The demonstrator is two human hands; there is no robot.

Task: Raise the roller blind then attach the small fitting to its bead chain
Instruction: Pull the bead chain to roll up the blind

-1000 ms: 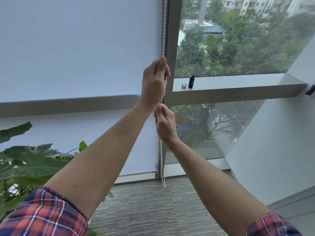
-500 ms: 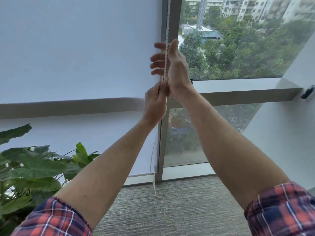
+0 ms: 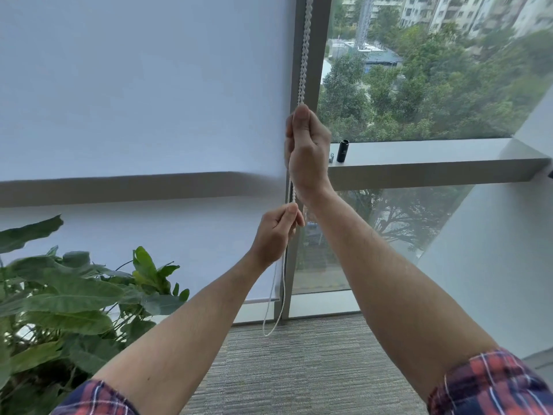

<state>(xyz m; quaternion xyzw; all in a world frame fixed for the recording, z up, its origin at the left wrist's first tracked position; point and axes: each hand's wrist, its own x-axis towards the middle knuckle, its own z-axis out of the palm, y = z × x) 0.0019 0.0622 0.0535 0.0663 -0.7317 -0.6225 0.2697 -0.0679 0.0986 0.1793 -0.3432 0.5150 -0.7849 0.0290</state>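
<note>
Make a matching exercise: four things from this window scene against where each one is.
1. right hand
2. left hand
3. black cylinder
4. plant

A. on the ledge
B. lower left, by the blind
C. gripping the chain higher up
D. pinching the chain lower down

Pairs: 1-C, 2-D, 3-A, 4-B

soft daylight through window; edges slightly blurred
</note>
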